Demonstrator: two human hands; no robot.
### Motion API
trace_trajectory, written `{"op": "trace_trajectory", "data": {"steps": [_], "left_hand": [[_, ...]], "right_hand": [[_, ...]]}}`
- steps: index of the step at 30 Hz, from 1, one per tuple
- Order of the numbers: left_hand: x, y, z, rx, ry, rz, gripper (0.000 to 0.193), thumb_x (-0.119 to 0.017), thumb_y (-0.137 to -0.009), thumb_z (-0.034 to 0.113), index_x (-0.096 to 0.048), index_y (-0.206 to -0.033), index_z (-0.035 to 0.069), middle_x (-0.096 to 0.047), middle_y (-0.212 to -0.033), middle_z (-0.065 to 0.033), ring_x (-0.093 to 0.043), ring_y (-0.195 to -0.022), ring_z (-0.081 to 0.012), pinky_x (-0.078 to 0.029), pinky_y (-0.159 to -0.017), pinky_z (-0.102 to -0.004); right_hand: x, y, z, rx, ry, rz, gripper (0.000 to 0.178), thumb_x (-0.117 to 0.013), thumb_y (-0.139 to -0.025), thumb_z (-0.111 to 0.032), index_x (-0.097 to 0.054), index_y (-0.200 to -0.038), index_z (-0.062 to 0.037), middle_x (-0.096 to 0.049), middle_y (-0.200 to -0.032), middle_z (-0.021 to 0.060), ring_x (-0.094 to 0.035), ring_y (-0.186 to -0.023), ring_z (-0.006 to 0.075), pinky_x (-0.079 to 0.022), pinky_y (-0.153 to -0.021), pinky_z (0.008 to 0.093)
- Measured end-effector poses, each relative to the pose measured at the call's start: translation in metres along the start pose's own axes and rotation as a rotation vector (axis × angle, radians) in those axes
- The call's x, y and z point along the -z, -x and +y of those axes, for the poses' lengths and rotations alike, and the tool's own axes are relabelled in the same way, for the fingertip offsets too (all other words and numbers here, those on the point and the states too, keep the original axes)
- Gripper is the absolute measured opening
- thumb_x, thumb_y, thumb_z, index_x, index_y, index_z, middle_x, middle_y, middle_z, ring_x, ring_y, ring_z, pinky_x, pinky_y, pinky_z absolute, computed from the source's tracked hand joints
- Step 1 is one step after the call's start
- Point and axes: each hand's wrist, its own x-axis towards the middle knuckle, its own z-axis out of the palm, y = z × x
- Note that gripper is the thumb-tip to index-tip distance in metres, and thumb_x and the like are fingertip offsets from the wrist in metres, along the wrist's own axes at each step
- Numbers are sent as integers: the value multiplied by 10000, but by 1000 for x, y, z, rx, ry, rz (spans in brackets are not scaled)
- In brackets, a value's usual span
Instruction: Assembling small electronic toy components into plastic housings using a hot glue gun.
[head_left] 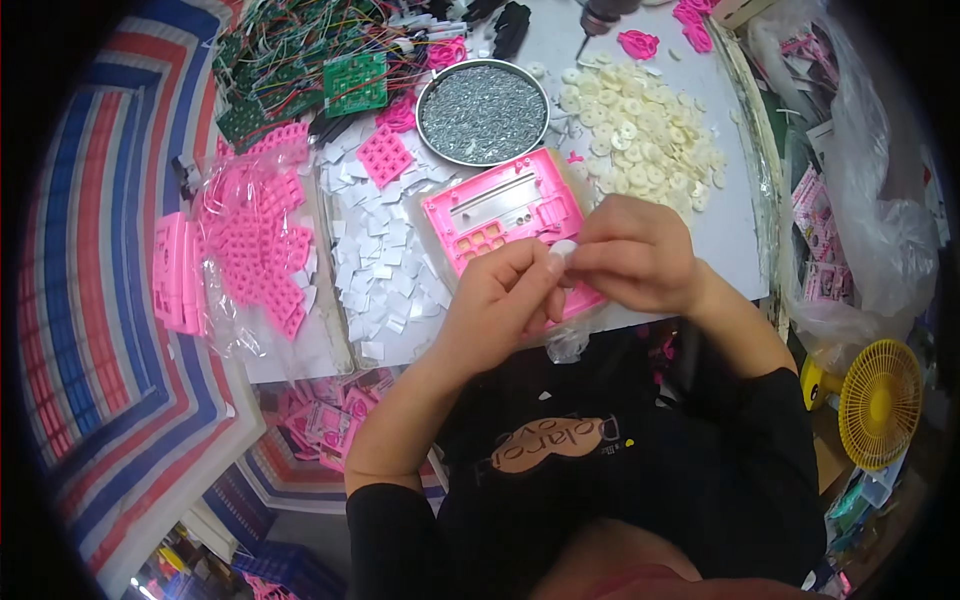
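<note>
Disc (pixel 564 247), white and round, is pinched by the left hand (pixel 503 296) and right hand (pixel 640 255) over the pink case (pixel 566 190); hold its edge softly so it won't slip.

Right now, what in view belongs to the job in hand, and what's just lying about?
Job, as I judge it:
small white piece, in the left hand; right hand at its edge
pink casing, beneath both hands
cream discs, metal bits, green circuit boards: probably parts

Likely just lying about:
yellow fan, right
clear plastic bag, far right
</note>
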Motion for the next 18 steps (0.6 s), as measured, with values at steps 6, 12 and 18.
{"op": "trace_trajectory", "data": {"steps": [6,12,18], "left_hand": [[-13,15,-3,-234,-587,192,99,-642,-993,100,-634,-988,1,-609,-752,11,-541,-648,-20,-428,-538,-220],[-9,21,-23,-261,-259,216,85,-579,-1000,30,-592,-1074,-11,-627,-854,-15,-555,-684,-41,-459,-602,-210],[-21,28,-30,-212,-235,175,144,-660,-978,51,-619,-1107,5,-635,-869,1,-584,-756,-27,-462,-649,-180]], "right_hand": [[-13,6,-20,-241,-159,15,276,-785,-784,-39,-720,-1052,-46,-693,-947,104,-648,-798,267,-545,-698,353],[-11,-3,-32,-52,58,-99,319,-791,-787,-72,-703,-1093,-48,-654,-926,102,-642,-852,286,-540,-709,376],[-4,8,-49,-212,12,-140,326,-800,-756,-74,-697,-1065,-62,-649,-897,85,-638,-813,283,-544,-694,373]]}}
